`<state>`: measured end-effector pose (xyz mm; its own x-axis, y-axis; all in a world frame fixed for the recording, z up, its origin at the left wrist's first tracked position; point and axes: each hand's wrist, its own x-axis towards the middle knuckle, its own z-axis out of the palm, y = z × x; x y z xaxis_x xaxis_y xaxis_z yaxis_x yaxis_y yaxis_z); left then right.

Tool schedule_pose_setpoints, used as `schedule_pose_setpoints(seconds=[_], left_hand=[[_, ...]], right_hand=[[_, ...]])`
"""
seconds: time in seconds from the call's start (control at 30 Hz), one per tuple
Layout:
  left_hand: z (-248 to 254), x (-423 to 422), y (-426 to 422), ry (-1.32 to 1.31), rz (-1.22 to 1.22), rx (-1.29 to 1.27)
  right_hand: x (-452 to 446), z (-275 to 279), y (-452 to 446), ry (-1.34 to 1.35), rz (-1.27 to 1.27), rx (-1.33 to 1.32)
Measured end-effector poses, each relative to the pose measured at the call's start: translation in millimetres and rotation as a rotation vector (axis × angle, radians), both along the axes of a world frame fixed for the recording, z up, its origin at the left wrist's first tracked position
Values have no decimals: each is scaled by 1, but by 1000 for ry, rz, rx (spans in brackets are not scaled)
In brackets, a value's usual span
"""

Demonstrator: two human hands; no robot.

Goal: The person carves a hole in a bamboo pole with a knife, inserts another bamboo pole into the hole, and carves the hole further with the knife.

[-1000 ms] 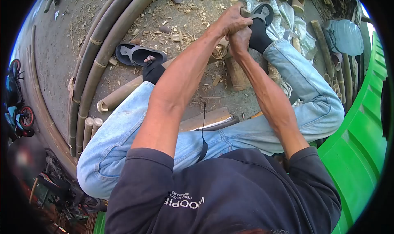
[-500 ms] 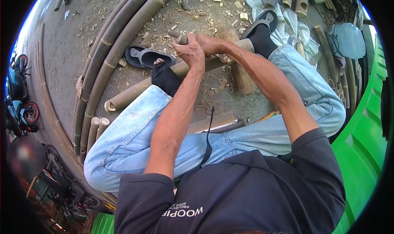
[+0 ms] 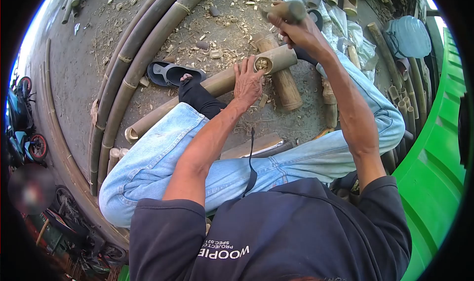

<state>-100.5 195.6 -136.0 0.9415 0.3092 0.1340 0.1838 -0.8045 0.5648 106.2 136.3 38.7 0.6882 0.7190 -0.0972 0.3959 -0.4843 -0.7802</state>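
Observation:
A bamboo pole (image 3: pixel 220 83) slants from my left shin toward my right foot, with a hole (image 3: pixel 263 65) cut in its upper side near the far end. Pale shavings show inside the hole. My left hand (image 3: pixel 247 83) grips the pole right beside the hole, fingers bent over the top. The far end rests across a short bamboo piece (image 3: pixel 286 91). Raised above my right foot, my right hand (image 3: pixel 302 32) is closed around a short, thick wooden piece (image 3: pixel 295 11), blurred by motion; its exact kind is unclear.
Long bamboo poles (image 3: pixel 123 66) curve along the left. Wood chips (image 3: pixel 216 53) litter the ground. Cut bamboo pieces and a clear plastic jug (image 3: pixel 408 37) stand at right, near a green corrugated panel (image 3: pixel 439 143). Motorbikes (image 3: pixel 24 128) are at far left.
My right hand has left my left hand's side and risen to the right with the thick wooden piece. My left hand has lowered onto the pole, and the hole is now in view.

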Motion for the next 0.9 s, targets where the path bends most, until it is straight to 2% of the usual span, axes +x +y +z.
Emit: schedule_pose_setpoints(seconds=[0.03,0.1,0.17,0.2,0.23,0.3,0.33,0.37,0.43,0.47,0.5,0.57,0.63,0.67,0.7,0.73,0.77,0.83,0.87,0.9], left_hand=[[0,2,0,23,-6,32],[-1,2,2,27,-12,38],[-1,3,2,33,-15,43],[0,3,1,45,-10,22],[3,5,1,57,-4,2],[6,5,5,1,6,-18],[9,4,6,-54,15,-36],[13,8,8,-51,14,-38],[19,23,17,-22,268,-466],[21,28,19,-101,387,-455],[24,31,21,-93,385,-457],[43,44,25,40,642,-643],[51,50,24,101,700,-657],[41,49,20,172,743,-733],[31,48,15,243,785,-810],[16,46,7,139,722,-936],[23,49,3,142,718,-938],[38,44,-9,581,498,-838],[38,39,-17,577,398,-618],[38,32,-21,576,397,-621]], right_hand=[[-5,7,-6,309,1,79],[-9,2,-20,335,79,103],[-21,-6,-34,663,138,577],[-24,-7,-41,876,166,713],[-29,-5,-44,875,166,713],[-42,-3,-49,779,-142,465],[-49,0,-50,383,-182,173],[-59,-3,-53,385,-183,171],[-79,-17,-63,-208,-341,234],[-85,-23,-67,-160,-430,220],[-92,-30,-71,-156,-433,214],[-101,-48,-80,689,-497,62],[-133,-70,-86,367,-501,-4],[-148,-70,-84,373,-504,-9],[-163,-69,-81,499,-549,-49],[-175,-69,-79,624,-596,-90],[-184,-70,-78,624,-600,-91],[-201,-77,-74,720,-580,-113],[-210,-87,-71,722,-581,-116],[-218,-101,-68,856,-600,-82]])
